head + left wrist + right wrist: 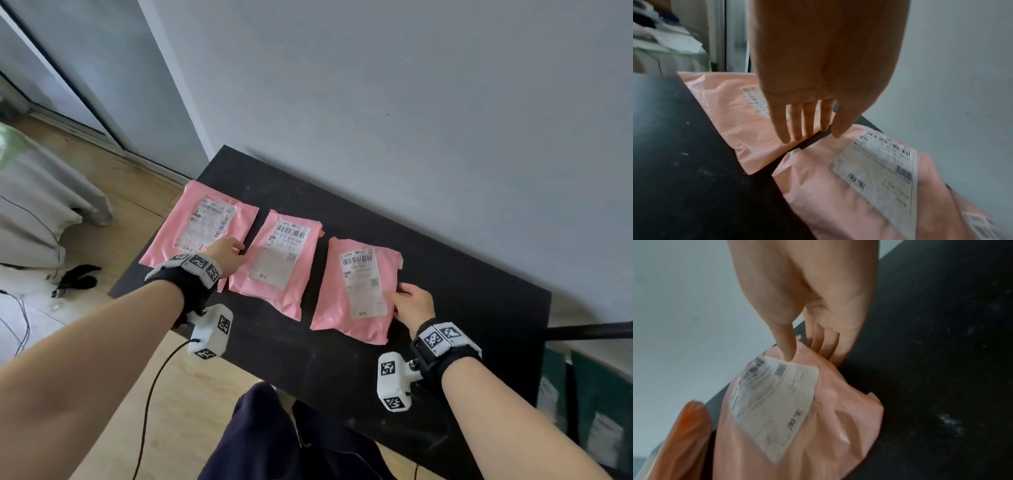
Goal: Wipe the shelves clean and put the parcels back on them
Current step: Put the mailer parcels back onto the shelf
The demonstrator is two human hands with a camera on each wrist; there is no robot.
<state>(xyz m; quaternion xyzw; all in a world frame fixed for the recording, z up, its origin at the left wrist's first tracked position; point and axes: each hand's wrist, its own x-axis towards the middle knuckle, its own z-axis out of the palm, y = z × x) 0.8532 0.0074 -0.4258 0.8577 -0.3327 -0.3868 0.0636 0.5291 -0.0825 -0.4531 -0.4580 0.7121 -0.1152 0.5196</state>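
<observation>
Three pink parcels with white labels lie in a row on the black shelf top (462, 291). My left hand (239, 248) is open, its straight fingers (807, 126) resting at the right edge of the left parcel (202, 226), next to the middle parcel (277, 260). The wrist view shows the left parcel (731, 113) and the middle parcel (828, 194) with a narrow gap between them. My right hand (402, 294) pinches the right edge of the right parcel (356, 291), thumb on top and fingers (826, 344) tucked under that parcel (828, 426).
A grey wall (411, 102) rises right behind the shelf. Wooden floor (144, 192) and grey fabric (37, 212) lie to the left, with a black cable (154, 377) hanging from my left wrist. A dark rod (589, 330) and green boxes (596, 394) sit at the right.
</observation>
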